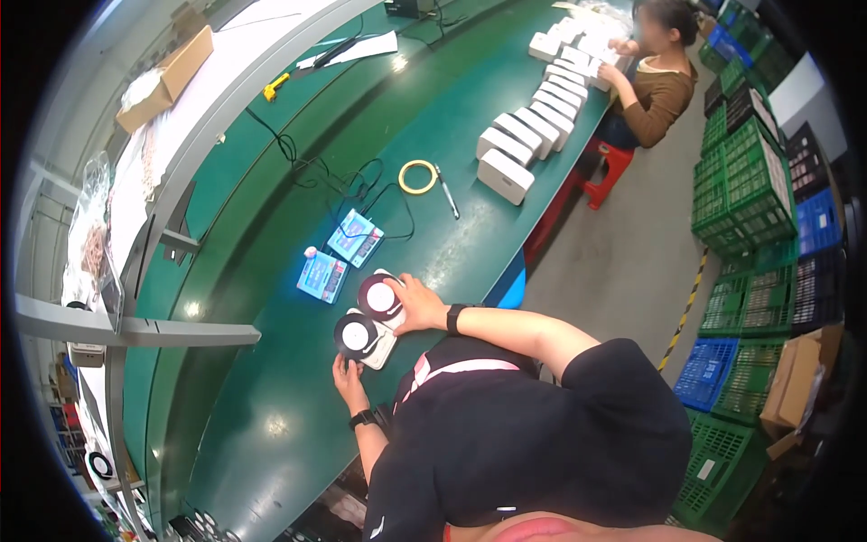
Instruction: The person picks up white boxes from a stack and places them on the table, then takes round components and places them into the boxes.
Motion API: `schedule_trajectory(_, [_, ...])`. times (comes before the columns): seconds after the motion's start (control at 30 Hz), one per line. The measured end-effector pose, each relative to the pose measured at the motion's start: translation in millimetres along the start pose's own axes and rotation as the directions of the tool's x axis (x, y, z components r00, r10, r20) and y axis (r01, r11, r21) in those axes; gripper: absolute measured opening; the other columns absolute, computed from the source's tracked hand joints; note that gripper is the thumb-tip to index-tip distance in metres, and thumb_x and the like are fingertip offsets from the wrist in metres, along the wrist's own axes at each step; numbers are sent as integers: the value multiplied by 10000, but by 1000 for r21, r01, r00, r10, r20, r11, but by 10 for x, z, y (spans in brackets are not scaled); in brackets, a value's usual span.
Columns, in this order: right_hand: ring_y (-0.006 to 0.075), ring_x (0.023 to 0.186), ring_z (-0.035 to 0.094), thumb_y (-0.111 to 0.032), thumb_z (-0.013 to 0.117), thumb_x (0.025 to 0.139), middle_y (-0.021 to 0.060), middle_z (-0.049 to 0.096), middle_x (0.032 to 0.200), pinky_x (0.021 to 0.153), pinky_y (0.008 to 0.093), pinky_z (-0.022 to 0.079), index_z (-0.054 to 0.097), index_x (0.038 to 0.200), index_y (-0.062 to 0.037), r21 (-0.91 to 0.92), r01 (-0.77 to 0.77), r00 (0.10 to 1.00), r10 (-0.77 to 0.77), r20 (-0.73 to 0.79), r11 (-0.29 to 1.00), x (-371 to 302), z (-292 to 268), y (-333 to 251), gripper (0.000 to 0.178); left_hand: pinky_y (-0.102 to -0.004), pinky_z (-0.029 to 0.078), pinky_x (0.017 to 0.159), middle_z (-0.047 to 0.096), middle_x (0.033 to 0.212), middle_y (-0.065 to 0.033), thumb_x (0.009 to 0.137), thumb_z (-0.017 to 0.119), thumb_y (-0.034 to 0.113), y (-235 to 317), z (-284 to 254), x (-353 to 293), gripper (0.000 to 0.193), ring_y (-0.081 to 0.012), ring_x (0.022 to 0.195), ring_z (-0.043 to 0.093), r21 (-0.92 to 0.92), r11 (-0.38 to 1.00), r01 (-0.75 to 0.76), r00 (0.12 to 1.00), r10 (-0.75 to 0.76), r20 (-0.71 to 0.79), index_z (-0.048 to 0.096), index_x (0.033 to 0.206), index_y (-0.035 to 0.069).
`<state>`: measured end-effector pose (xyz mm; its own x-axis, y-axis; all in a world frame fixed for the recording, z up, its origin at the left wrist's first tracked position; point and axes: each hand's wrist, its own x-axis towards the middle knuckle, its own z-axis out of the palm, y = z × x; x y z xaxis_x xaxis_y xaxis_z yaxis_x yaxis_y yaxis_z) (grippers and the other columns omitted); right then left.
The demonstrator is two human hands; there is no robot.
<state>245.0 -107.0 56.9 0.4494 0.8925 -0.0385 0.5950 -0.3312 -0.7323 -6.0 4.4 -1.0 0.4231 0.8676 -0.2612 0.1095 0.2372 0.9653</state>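
Note:
Two small white devices shaped like record players, each with a black disc, lie side by side on the green table. The left record-player-shaped device (356,337) has a white disc centre; the right one (379,298) has a pale pinkish centre. My left hand (349,379) grips the near-left edge of the left device with fingertips and thumb. My right hand (419,304) curls over the right side of the right device, its fingers reaching the disc. Just beyond stand two small testers with lit blue screens, one nearer (322,275) and one farther (355,238).
Black cables (361,181), a yellow tape roll (417,177) and a pen (448,194) lie farther along the table (271,397). White boxes (506,175) stand in a row toward a seated person (655,86). A grey metal frame (181,332) borders the left; green crates (745,190) line the right.

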Motion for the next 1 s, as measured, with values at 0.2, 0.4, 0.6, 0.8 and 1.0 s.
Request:
schedule_trajectory(0.2, [405,1093,417,-275,820,461,231,357,1224,902,432,417,283,1340,-145,-56,23,1000,-23,-4,998,-10,-129,145,1038,-197,423,692,517,1135,-71,897,541,139,36,76,-30,440,-65,761,508,-30,1000,-8,1000,9,12,367,1270,-18])
schedule_trajectory(0.4, [391,1083,426,-228,805,435,200,374,1226,918,437,403,324,1339,-221,-110,129,991,-126,37,985,-203,-471,536,1024,-212,446,705,461,1244,-131,887,537,98,3,48,-18,450,-87,767,539,-50,999,1,1000,0,12,356,1276,-35])
schedule_trajectory(0.6, [387,1077,435,-233,775,490,201,408,1199,938,423,385,385,1311,-222,-91,134,989,-140,-56,987,-413,-554,593,908,-213,447,705,452,1257,-132,887,536,97,-27,16,-8,450,-92,783,540,-63,998,-5,1000,6,24,355,1276,-39])
schedule_trajectory(0.8, [338,1107,439,-219,736,578,181,445,1189,952,399,365,458,1263,-117,385,16,982,58,-179,923,-413,-489,862,746,-211,447,709,439,1270,-144,887,536,95,13,55,-53,453,-96,793,541,-70,998,-1,1000,2,12,352,1276,-47])
schedule_trajectory(1.0, [311,1107,449,-216,695,672,171,465,1153,939,379,373,464,1230,-64,515,-127,882,335,-333,848,-497,-473,1475,623,-212,448,713,429,1278,-151,886,540,99,-9,32,-14,454,-96,792,546,-63,998,-9,1000,11,20,356,1277,-40])
